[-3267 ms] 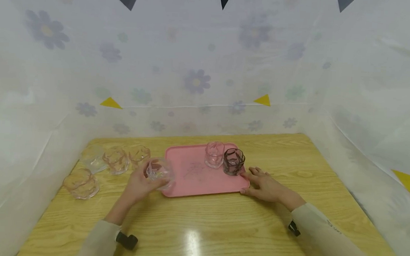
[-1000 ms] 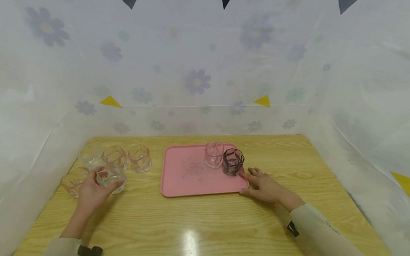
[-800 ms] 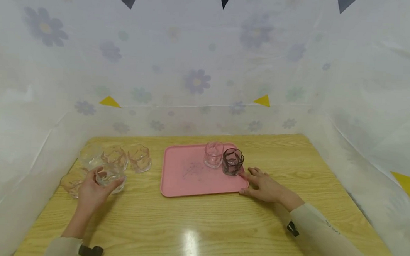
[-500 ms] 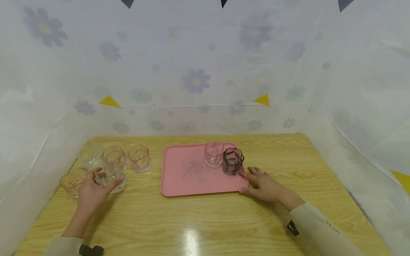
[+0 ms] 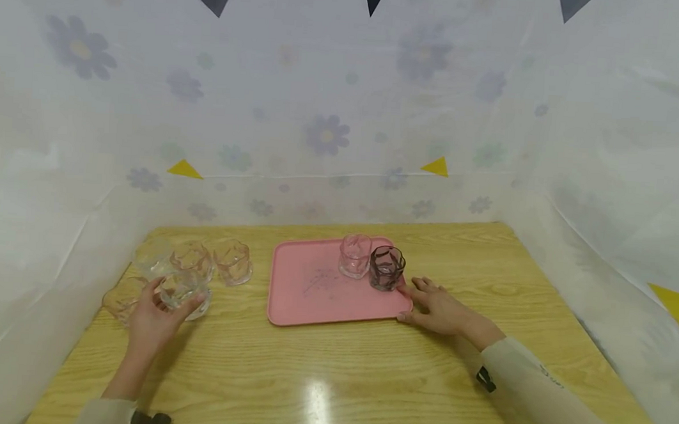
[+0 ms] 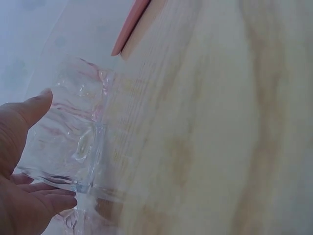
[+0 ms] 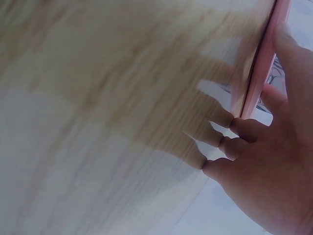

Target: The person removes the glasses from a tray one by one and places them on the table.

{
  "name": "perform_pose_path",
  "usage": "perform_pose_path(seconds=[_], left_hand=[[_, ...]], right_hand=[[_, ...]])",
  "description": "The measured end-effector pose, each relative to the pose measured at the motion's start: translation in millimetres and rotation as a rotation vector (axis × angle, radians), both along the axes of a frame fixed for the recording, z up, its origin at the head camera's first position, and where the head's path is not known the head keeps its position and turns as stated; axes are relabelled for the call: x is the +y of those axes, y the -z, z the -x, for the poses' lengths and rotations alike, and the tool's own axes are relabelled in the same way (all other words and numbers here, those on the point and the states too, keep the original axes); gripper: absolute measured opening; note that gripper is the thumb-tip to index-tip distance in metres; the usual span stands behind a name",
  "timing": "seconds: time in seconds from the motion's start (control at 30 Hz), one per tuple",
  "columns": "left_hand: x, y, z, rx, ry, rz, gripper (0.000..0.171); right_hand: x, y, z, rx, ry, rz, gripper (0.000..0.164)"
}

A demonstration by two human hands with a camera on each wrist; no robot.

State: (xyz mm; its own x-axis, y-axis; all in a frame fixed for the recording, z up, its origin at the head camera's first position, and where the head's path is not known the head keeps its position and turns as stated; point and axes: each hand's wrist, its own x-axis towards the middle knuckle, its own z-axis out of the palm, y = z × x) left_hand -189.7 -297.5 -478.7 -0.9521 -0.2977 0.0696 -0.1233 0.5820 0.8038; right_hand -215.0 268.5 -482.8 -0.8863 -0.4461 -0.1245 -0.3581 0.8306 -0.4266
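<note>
On the left of the table in the head view, my left hand has its thumb and fingers round a clear glass. The left wrist view shows the thumb at one side of this glass and the fingers by its base. My right hand rests at the right front corner of a pink tray, thumb and index finger touching its edge. Other fingertips meet the wood in the right wrist view. Toward the tray's back right stand a pale pink glass and a dark smoky glass.
Around my left hand stand an amber-tinted glass, a clear glass, a pinkish glass and another amber-tinted glass. White flowered sheeting walls the wooden table at the back and sides.
Since the oldest frame, my left hand has carried the clear glass from the tray's left edge leftward to the other glasses. It has stayed there for the last second. My right hand has kept its place.
</note>
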Motion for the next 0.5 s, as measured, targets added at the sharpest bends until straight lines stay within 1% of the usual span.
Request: perform_pose_path(seconds=[0.13, 0.2, 0.27, 0.33, 0.4, 0.5], left_hand=[[0.3, -0.2, -7.8, -0.011, 0.0, -0.02, 0.111], [0.5, 0.1, -11.2, 0.008, -0.004, -0.009, 0.11], [0.9, -0.4, -15.1, 0.036, -0.008, 0.024, 0.106], [1.8, -1.8, -18.8, 0.076, -0.012, 0.058, 0.101], [3.7, -4.6, -22.1, 0.133, -0.008, 0.108, 0.094], [8.4, -10.4, -25.6, 0.248, 0.016, 0.194, 0.084]], right_hand=[[-0.1, -0.2, -0.3, 0.004, -0.001, -0.003, 0.078], [0.1, 0.3, -0.1, 0.003, 0.001, -0.005, 0.078], [0.4, 1.1, 0.1, 0.003, 0.003, -0.008, 0.078], [0.7, 1.9, 0.4, 0.003, 0.005, -0.011, 0.079], [0.9, 2.4, 0.7, 0.003, 0.006, -0.012, 0.08], [1.2, 3.3, 1.1, 0.004, 0.005, -0.013, 0.08]])
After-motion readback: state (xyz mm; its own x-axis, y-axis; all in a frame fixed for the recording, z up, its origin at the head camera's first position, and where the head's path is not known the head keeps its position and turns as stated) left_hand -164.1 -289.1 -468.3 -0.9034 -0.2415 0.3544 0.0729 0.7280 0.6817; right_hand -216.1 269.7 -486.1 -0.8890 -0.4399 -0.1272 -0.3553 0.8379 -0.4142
